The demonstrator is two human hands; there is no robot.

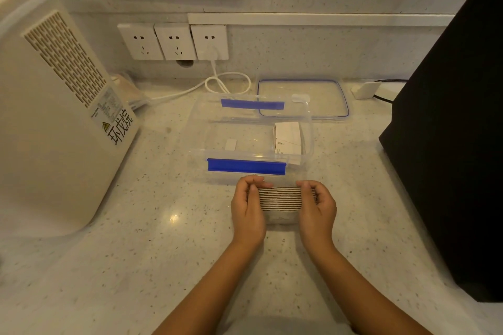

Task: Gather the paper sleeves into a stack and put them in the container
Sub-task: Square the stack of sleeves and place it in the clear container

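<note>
Head view. You are holding a stack (281, 199) of paper sleeves between both hands, just in front of the container (253, 141) and low over the tabletop (152, 226). Whether the stack's lower edge is touching the tabletop cannot be told. Your left hand (247, 205) is cupping the stack's left end, its fingers (255, 181) curling over the top edge and pressing against the sleeves. Your right hand (317, 205) is cupping the right end in the same way, its fingers (309, 185) bent over the top and pressing inward. The sleeves are standing on edge, packed face to face, with their ribbed brown edges facing up and a white face turned toward you.

The container is a clear plastic box that is sitting open on the tabletop, with a blue clip (246, 166) on its near wall and another on its far wall. A few white sleeves (288, 136) are already lying inside it, against the right wall. The lid (303, 98), clear with a blue rim, is lying flat behind the container, toward the right. A white appliance (54, 117) is standing to your left, and a black box (449, 144) is standing to your right. A white cable (226, 84) is running from a wall socket (209, 42) down onto the tabletop behind the container.
</note>
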